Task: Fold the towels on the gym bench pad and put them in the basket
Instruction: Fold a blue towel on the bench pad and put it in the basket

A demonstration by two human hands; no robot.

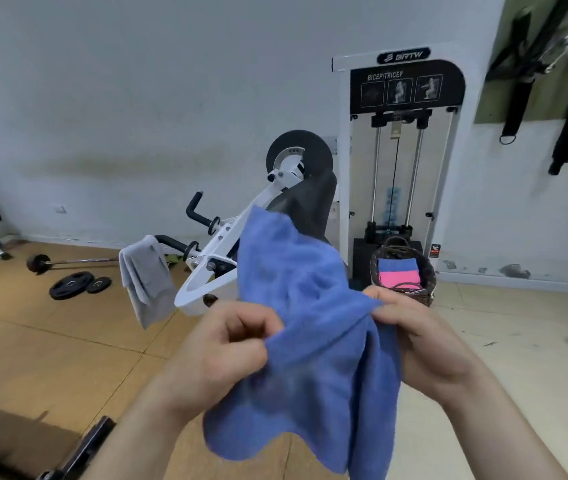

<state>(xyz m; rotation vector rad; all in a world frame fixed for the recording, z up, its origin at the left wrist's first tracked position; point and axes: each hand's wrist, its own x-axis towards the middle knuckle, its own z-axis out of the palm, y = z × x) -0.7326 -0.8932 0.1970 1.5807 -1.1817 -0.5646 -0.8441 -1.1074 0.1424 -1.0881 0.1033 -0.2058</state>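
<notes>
Blue towel (310, 341): held up in front of me, unfolded and hanging loose, top corner flopping toward the black pad (307, 206) of the white machine.

Left hand (220, 355): fingers curled, pinching the towel's left edge.

Right hand (424, 344): fingers and thumb closed on the towel's right edge, with cloth bunched against the palm.

Wicker basket (428, 292): on the floor beyond my right hand, at the foot of the bicep/tricep weight stack (400, 150). Contents: one folded blue towel (398, 265) and one folded pink towel (399, 278), touching.

Grey towel (145, 278): draped over a handle of the machine, left of the blue one, hanging down.

Weight plates (71, 285) and a barbell (38, 263): on the wooden floor, far left.
</notes>
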